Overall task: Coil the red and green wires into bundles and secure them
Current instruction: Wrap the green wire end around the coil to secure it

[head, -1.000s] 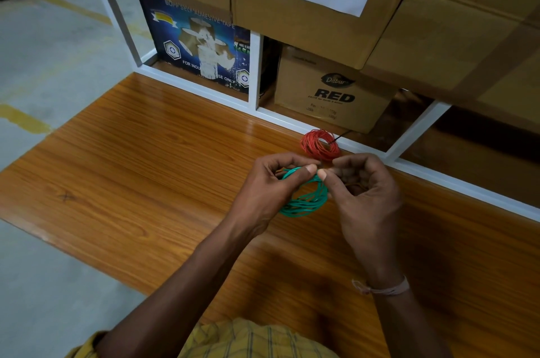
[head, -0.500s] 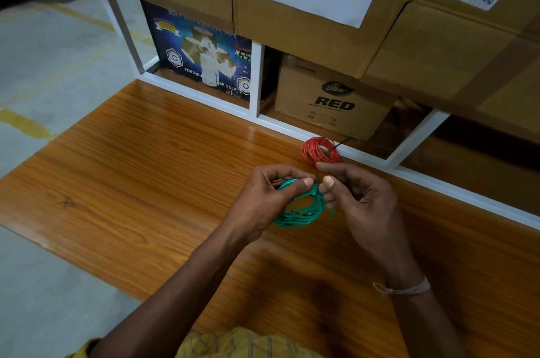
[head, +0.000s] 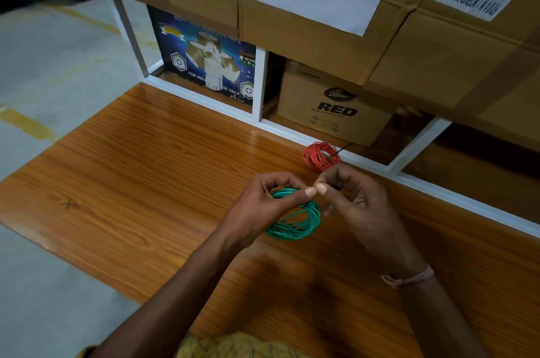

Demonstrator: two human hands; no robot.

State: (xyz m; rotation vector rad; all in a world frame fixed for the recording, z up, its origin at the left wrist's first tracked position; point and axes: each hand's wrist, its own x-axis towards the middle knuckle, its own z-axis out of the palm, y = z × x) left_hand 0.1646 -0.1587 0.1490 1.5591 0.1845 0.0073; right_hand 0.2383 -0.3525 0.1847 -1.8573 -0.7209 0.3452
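Observation:
A coil of green wire [head: 295, 223] hangs between my hands just above the wooden table [head: 146, 176]. My left hand [head: 268, 205] grips the coil's upper part, thumb stretched across it. My right hand [head: 356, 203] pinches something thin and dark at the coil's top, thumb tip meeting my left thumb; what it holds is too small to name. A coiled red wire bundle [head: 320, 156] with a black tie sticking out lies on the table just beyond my right hand, against the white frame.
A white metal shelf frame [head: 260, 112] runs along the table's far edge. Cardboard boxes fill it, including a "RED" box [head: 336, 109] and a blue tape box [head: 204, 57]. Concrete floor [head: 58, 65] lies to the left.
Both hands stay on the green coil and keep working at its top; the thumbs have drawn together. The red bundle has not moved on the table.

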